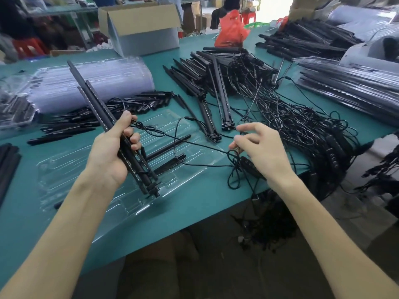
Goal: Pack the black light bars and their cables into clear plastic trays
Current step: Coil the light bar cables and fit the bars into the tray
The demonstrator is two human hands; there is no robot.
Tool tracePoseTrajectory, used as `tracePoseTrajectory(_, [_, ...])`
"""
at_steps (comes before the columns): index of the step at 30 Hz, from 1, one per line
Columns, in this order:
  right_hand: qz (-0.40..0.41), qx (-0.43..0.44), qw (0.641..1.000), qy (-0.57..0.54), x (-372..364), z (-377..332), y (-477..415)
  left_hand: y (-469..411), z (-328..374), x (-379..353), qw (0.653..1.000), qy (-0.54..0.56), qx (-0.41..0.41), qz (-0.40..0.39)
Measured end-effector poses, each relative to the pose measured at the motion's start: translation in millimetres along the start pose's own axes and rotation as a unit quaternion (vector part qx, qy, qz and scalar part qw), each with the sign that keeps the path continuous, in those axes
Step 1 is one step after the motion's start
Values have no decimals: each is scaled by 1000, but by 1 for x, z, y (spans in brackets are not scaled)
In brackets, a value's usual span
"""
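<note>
1. The left hand (112, 152) grips a bundle of black light bars (101, 113), fingers curled around it. The bundle is tilted above the clear plastic tray (64, 169) on the green table (194, 203).
2. A cable (194, 143) runs from this bundle to the right hand (265, 152), which pinches it between thumb and a curled finger.
3. Two short bars (168, 145) lie in the tray.
4. More loose bars (194, 70) and tangled cables (302, 126) lie behind.
</note>
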State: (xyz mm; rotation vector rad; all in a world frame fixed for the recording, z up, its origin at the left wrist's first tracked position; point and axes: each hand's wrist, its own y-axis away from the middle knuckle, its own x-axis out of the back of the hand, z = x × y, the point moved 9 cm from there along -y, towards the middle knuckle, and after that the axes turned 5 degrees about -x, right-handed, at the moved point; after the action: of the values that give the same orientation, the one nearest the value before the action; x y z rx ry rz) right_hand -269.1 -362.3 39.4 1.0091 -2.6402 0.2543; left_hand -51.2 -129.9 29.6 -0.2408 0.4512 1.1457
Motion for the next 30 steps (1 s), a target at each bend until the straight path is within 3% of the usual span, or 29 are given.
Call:
tracePoseTrajectory(3, [23, 20, 994, -104, 15, -4, 5, -1, -1, 3, 1000, 9, 2, 13])
tracePoseTrajectory(6, [38, 30, 994, -103, 33, -4, 12, -2, -2, 5, 1000, 15, 5, 23])
tracePoseTrajectory(9, [33, 5, 999, 24, 40, 6, 15, -1, 2, 0, 999, 35, -2, 17])
tracePoseTrajectory(12, [61, 21, 958, 279, 36, 14, 27, 2, 10, -12, 998, 60, -9, 5])
tracePoseTrajectory(14, [104, 98, 936, 322, 33, -4, 44, 4, 17, -21, 997, 71, -13, -1])
tracePoseTrajectory(16, [54, 130, 935, 325, 18, -11, 53, 6, 26, -29, 996, 90, -17, -4])
tracePoseTrajectory(19, [-36, 101, 926, 362, 1, -1, 58, 8, 42, -34, 991, 132, -29, 7])
tracePoseTrajectory(22, [-53, 126, 934, 331, 2, -10, 63, 10, 50, -33, 990, 131, -42, 10])
tracePoseTrajectory(26, [-137, 108, 952, 250, -15, -12, 66, 11, 48, -26, 990, 138, -35, 20])
tracePoseTrajectory(30, [-52, 161, 964, 205, -13, -34, 62, 9, 44, -12, 993, 116, -21, 23])
